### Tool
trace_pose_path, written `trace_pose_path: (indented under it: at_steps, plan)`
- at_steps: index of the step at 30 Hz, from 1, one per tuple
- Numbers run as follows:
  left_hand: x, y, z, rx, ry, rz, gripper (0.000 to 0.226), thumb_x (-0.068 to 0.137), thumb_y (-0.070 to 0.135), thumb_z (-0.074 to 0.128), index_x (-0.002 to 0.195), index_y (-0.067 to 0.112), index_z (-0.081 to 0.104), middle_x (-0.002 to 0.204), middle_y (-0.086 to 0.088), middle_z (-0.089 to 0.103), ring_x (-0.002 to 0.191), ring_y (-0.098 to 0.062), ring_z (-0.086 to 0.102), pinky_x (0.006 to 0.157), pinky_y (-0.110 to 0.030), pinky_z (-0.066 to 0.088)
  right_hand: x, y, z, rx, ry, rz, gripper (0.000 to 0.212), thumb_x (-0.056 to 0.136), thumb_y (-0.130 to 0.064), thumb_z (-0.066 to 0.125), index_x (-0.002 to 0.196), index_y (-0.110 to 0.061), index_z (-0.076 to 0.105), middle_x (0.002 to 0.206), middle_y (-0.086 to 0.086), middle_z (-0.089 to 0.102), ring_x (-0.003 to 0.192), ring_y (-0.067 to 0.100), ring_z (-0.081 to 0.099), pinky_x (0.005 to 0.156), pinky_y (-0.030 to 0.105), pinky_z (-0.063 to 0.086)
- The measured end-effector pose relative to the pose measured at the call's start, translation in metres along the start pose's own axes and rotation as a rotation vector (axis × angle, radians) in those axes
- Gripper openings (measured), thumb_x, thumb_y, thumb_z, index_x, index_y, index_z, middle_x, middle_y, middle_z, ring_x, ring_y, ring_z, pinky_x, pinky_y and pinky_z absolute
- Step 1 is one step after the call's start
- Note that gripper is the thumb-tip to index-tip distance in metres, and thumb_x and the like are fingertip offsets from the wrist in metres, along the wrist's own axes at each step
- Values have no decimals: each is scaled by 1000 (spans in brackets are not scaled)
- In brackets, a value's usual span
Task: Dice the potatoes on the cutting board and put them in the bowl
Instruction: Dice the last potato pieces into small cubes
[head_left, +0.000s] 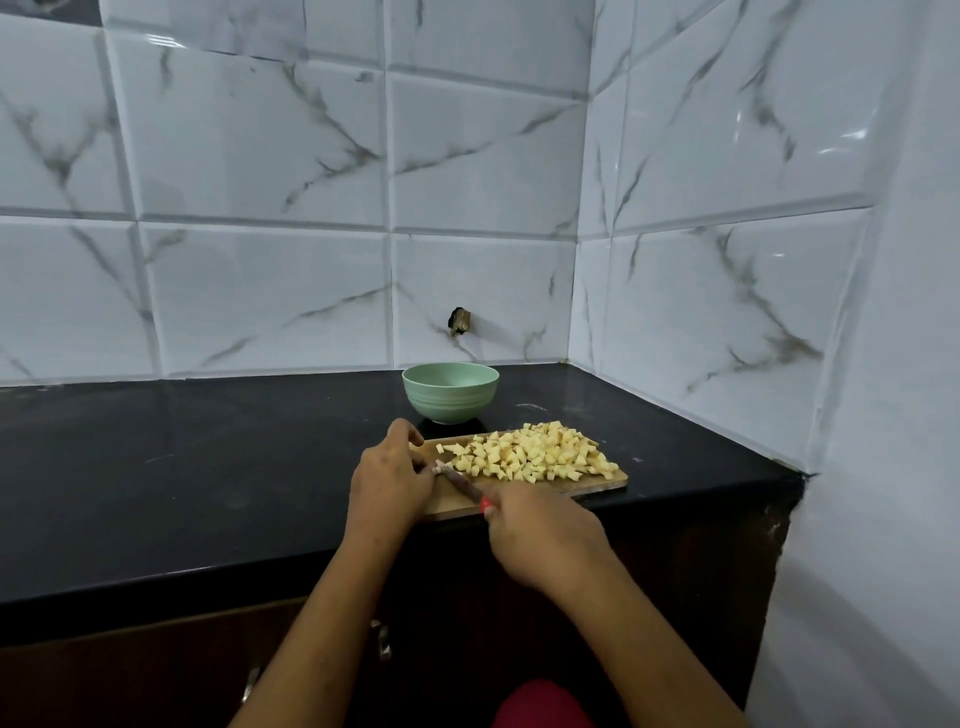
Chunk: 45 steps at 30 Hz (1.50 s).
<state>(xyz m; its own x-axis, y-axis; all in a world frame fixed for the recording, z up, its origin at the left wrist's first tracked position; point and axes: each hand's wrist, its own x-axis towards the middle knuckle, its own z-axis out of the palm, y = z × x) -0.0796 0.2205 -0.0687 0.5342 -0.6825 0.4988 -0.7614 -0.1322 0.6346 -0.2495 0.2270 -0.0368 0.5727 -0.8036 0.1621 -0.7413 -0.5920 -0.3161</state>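
A wooden cutting board lies near the front edge of the black counter. A heap of pale yellow diced potato covers its right and middle part. My right hand grips a red-handled knife whose blade points left across the board's near left part. At the board's left end my left hand has its fingers curled by the blade tip; what lies under them is hidden. A light green bowl stands just behind the board, and its inside is not visible.
The black counter runs left and meets marble-look tiled walls behind and at the right. A small broken fitting sticks out of the back wall above the bowl. Dark cabinet doors sit below the counter edge.
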Motion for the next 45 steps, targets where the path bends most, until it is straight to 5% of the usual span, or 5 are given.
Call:
trace_pose_path:
  at_steps: [6, 10, 15, 23, 45]
  plan:
    - [2, -2, 3, 13, -25, 44, 21, 84, 10, 62, 97, 22, 51, 87, 10, 71, 91, -13, 57, 70, -26, 41, 8, 33, -8, 431, -81, 60, 37, 102, -27, 42, 138, -28, 50, 84, -10, 52, 70, 5, 48, 58, 20, 36]
    - [3, -2, 4, 55, -33, 63, 23, 84, 10, 61, 100, 23, 51, 85, 15, 69, 88, -12, 58, 73, -31, 48, 9, 33, -5, 280, -1, 21, 38, 102, -30, 41, 140, -31, 48, 123, -4, 61, 97, 10, 57, 83, 30, 50]
    - [1, -1, 3, 50, -38, 87, 25, 83, 12, 60, 102, 25, 49, 86, 15, 69, 83, -9, 56, 70, -28, 44, 3, 21, -9, 30, 110, -44, 38, 101, -30, 37, 137, -38, 48, 109, -5, 64, 82, 12, 58, 59, 27, 45]
    - [2, -2, 4, 50, -38, 71, 24, 82, 13, 61, 97, 25, 46, 88, 11, 69, 79, -8, 56, 64, -24, 38, 2, -7, -5, -285, 79, -91, 31, 96, -11, 47, 125, -19, 53, 103, 2, 63, 78, 17, 54, 60, 30, 40]
    - [5, 5, 0, 94, -153, 21, 25, 85, 23, 63, 105, 29, 49, 90, 15, 63, 94, -9, 56, 81, -37, 50, 4, 17, -18, -97, 189, -103, 37, 102, -24, 38, 137, -35, 47, 102, -4, 63, 80, 12, 58, 60, 27, 44]
